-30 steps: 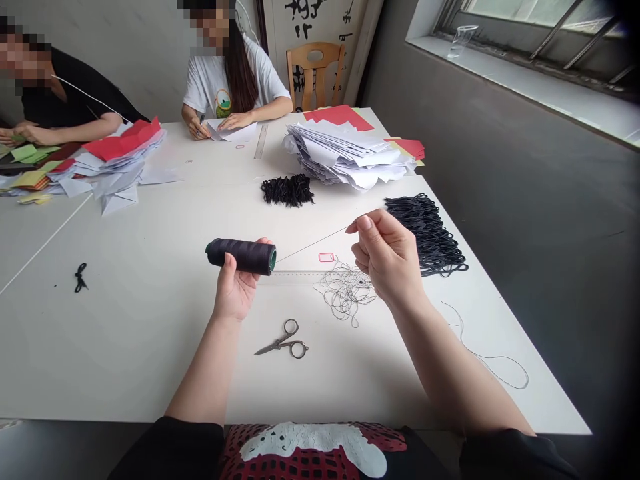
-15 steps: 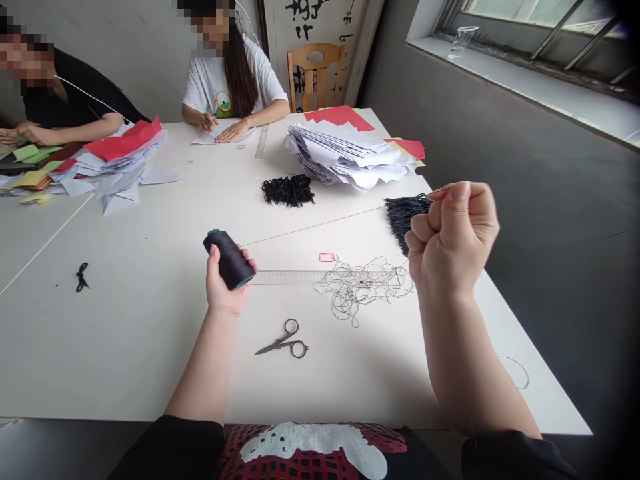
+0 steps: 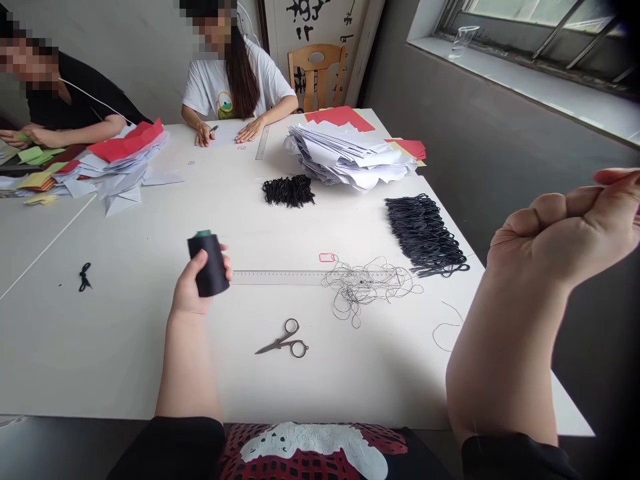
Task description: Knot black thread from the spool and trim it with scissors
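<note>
My left hand (image 3: pixel 189 288) is wrapped round a spool of black thread (image 3: pixel 211 267) with a green core, held nearly upright above the table. Far to the right, my right hand (image 3: pixel 575 223) is raised and closed in a pinch, its fingertips at the picture's edge. A thin dark thread (image 3: pixel 501 243) shows against its curled fingers. Below and between the hands lies a loose tangle of thread (image 3: pixel 353 297) over a clear ruler (image 3: pixel 280 277). Small metal scissors (image 3: pixel 283 343) rest partly spread on the table in front of me.
Bundled black cord loops (image 3: pixel 423 233) lie at the right, with another black bundle (image 3: pixel 289 191) farther back. A white paper stack (image 3: pixel 345 153) stands behind them. Two people sit across the table, one holding a pen (image 3: pixel 214 130). A small black cord knot (image 3: pixel 85 277) lies left.
My right hand has swung outward to the right, uncovering the cord loops. My left hand with the spool has shifted left, and the spool is more upright.
</note>
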A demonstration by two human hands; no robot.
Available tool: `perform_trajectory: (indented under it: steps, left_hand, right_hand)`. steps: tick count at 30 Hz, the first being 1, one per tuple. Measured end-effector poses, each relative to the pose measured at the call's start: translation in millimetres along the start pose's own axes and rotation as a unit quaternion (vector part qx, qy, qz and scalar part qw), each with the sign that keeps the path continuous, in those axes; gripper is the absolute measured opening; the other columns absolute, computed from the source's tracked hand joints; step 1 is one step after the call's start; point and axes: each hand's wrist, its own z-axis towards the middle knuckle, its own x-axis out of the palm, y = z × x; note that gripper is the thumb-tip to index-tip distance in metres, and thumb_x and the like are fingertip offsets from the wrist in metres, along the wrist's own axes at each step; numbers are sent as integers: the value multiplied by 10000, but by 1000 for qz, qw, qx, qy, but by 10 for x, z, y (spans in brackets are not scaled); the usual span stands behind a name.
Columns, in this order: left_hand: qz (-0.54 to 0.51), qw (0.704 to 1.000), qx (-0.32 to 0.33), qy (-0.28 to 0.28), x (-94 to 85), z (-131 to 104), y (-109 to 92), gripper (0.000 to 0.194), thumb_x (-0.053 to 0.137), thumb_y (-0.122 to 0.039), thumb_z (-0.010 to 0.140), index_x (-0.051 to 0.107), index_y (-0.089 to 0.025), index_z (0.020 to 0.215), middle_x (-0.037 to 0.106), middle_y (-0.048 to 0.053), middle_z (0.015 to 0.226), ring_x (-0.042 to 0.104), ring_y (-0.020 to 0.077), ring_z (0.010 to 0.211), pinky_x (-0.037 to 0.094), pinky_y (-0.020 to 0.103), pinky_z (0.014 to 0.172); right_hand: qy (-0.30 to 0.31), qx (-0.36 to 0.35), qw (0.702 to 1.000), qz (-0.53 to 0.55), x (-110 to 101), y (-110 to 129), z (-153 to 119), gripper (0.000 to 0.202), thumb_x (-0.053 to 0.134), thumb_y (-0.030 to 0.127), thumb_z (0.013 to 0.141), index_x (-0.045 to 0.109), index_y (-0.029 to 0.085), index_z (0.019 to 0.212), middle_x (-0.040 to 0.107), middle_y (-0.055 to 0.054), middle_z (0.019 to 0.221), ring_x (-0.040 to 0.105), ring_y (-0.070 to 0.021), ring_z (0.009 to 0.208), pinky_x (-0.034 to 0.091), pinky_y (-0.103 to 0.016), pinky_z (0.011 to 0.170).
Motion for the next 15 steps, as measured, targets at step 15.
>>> perform_trajectory:
  steps: [15]
  left_hand:
    - [-311, 931, 38, -187, 28, 48, 44, 289, 503, -261, 798, 546, -148, 1061, 638, 126, 962, 637, 240, 1044, 464, 512, 1004]
  right_hand:
    - [133, -64, 982, -118, 203, -46, -344, 264, 451, 222, 946, 480, 201, 684, 213, 106, 482, 116, -37, 366, 69, -238, 347]
